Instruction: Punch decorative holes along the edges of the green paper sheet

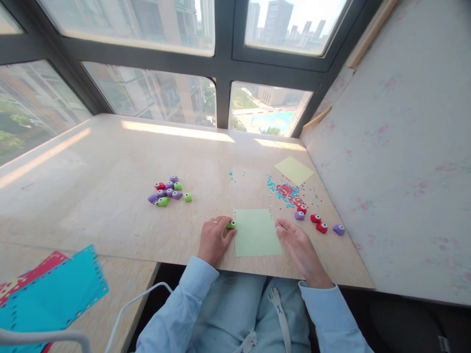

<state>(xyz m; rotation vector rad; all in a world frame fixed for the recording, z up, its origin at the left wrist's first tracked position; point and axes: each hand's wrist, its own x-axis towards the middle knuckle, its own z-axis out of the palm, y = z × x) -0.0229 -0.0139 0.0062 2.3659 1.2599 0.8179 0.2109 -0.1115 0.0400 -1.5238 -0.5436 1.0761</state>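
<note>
Two hands flank my green sheet (256, 232): left hand (214, 239) pinches a green punch (231, 225) at its edge, right hand (300, 246) rests spread beside it. Punching underway, I judge; next needs squeezing.

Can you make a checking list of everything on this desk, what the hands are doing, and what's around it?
Surface: pale marble-look desk, sunlit at the back.
Job's things: green sheet with notched top edge; green punch at its left corner.
Clutter: punch pile; four punches at right; red and blue confetti; yellow sheet; blue sheet and red sheet, both with punched edges.
Hands: left hand grips the green punch; right hand open, fingertips at the green sheet's right edge.
Cables: white cable below the desk edge.
Surroundings: windows onto buildings; stained wall at right.
</note>
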